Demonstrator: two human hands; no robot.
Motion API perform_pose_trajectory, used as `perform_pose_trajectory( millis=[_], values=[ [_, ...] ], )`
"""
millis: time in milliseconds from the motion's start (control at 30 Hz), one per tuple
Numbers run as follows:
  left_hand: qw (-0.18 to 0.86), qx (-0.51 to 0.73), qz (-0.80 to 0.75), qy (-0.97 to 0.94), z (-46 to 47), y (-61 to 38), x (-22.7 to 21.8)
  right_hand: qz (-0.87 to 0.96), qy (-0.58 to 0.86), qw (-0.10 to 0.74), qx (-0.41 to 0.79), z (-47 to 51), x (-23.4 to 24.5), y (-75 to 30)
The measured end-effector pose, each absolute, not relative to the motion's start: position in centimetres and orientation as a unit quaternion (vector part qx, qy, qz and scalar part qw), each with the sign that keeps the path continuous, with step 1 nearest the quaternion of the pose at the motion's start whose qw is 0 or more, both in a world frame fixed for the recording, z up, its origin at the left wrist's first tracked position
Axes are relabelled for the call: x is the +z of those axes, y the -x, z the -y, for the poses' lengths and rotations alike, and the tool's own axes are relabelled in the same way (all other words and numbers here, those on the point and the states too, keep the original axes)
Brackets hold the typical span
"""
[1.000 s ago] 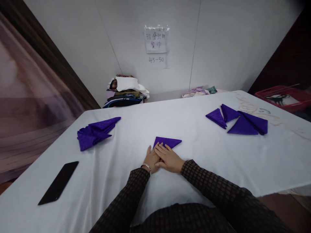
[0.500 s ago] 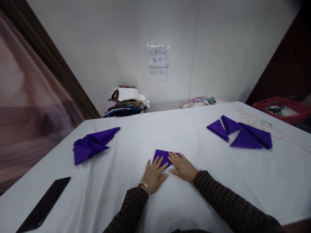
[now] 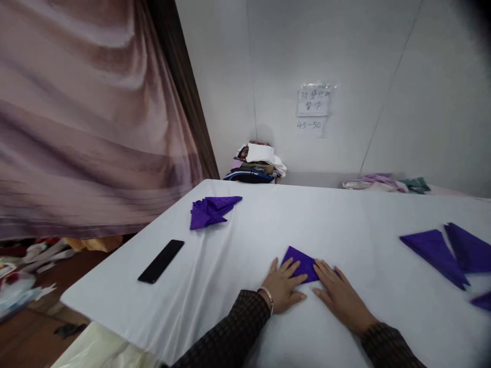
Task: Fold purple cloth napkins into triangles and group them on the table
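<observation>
A folded purple cloth napkin point(image 3: 301, 261) lies flat on the white-covered table point(image 3: 330, 220), partly hidden under my fingers. My left hand point(image 3: 283, 287), with a silver bracelet at the wrist, rests palm down on its left part, fingers spread. On the right part lies my right hand point(image 3: 341, 294), flat with its fingers stretched out. Farther left sits a pleated purple napkin point(image 3: 210, 210), its narrow point toward the right. Several folded purple napkins point(image 3: 435, 255) lie at the right, some cut off by the picture's edge.
A black phone-like slab point(image 3: 161, 261) lies on the table's left side. Stacked clothes point(image 3: 255, 163) and a looser cloth pile point(image 3: 378, 182) stand behind the far edge. Paper signs point(image 3: 313, 105) hang on the wall. A pinkish curtain point(image 3: 95, 128) drapes at the left.
The view has swung left, so everything appears farther right and the red basket is out of sight. Both hands remain flat on the napkin.
</observation>
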State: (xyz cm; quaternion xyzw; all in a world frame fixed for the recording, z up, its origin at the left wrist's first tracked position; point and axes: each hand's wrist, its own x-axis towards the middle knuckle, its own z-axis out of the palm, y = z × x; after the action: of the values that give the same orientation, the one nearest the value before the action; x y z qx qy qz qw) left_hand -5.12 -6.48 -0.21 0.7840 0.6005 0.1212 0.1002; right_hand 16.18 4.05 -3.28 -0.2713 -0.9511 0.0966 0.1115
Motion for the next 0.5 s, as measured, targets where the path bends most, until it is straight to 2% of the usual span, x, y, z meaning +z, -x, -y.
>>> perform_pose_trajectory(
  millis=[333,500],
  values=[
    [0.100,0.132,-0.600,-0.783,7.0,4.8,0.7,0.956,0.257,0.123,0.070,-3.5,-3.1,-14.7],
    [0.089,0.130,-0.596,-0.787,6.8,5.0,-0.1,0.962,0.219,0.111,0.117,-1.5,-1.8,-11.3]
  ],
)
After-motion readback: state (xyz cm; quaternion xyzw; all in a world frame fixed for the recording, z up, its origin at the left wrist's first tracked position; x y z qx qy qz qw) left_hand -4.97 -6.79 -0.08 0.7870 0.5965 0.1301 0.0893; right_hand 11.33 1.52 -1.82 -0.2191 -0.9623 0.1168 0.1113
